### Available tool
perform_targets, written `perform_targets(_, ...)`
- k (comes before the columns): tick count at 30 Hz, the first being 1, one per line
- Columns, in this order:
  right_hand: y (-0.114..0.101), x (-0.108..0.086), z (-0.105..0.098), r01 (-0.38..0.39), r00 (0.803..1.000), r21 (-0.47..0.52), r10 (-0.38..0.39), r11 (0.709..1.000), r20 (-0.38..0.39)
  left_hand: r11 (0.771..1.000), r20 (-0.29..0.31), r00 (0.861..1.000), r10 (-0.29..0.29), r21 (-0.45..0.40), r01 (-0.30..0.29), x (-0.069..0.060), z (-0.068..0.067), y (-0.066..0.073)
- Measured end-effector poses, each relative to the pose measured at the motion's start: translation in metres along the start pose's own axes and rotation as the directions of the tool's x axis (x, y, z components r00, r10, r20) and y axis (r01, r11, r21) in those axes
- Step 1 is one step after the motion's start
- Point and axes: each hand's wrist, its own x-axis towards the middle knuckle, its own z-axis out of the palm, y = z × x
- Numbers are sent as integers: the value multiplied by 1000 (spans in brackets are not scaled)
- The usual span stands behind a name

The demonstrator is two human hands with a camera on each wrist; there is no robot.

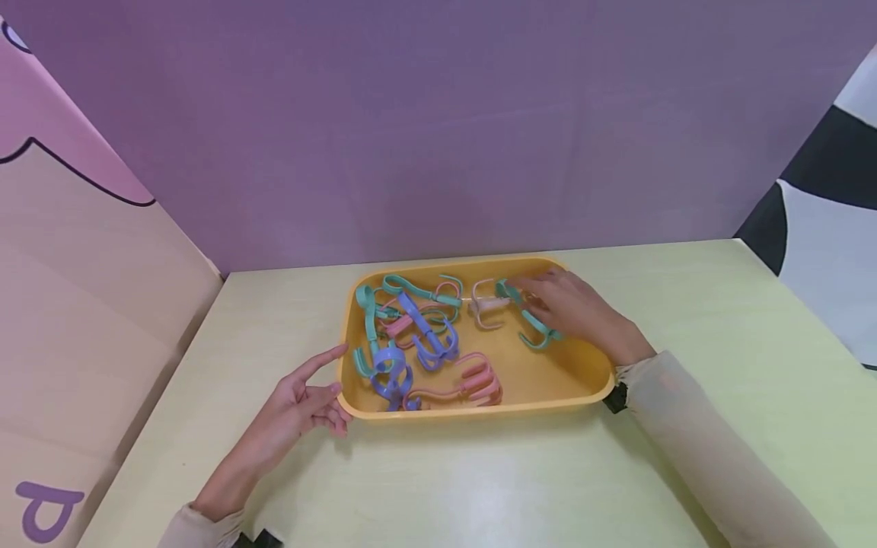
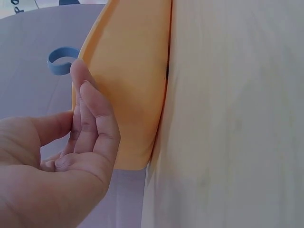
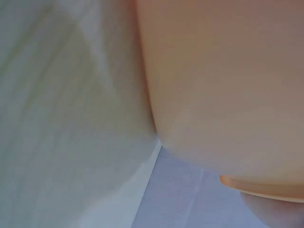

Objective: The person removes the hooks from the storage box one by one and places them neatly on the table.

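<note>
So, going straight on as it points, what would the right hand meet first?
Beyond the green hook at the right hand, probably the pale pink hook, though depth is unclear.

Purple backdrop [image 1: 445, 129] behind pale tabletop [image 1: 479, 487], black-and-white panel [image 1: 839, 251] at right.
</note>
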Motion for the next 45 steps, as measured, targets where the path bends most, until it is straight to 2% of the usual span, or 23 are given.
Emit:
perform_targets(3,0,0,0,19,1000,-4,-19,1000,3,1000,1,1000,-2,2,2,0,0,1)
perform_targets(11,0,-1,-4,-86,995,135,79,987,56,1000,1,1000,-4,0,4,0,0,2)
perform_targets(16,-1,0,-9,-146,988,288,128,947,82,1000,-9,1000,-16,1,16,0,1,1)
perform_targets(21,-3,0,-18,-175,985,389,166,905,58,1000,-13,1000,-21,4,21,0,1,0)
perform_targets(28,-10,0,-29,-235,972,413,222,880,81,1000,-14,1000,-22,8,22,1,1,1)
perform_targets(36,-13,-1,-40,-256,966,426,220,868,133,1000,-12,1000,-20,7,20,1,-1,0)
perform_targets(39,-14,-3,-46,-263,963,420,209,868,171,1000,-12,1000,-18,4,18,1,-1,0)
perform_targets(45,-20,-10,-61,-273,953,370,197,888,231,1000,-6,1000,-19,5,19,1,-1,0)
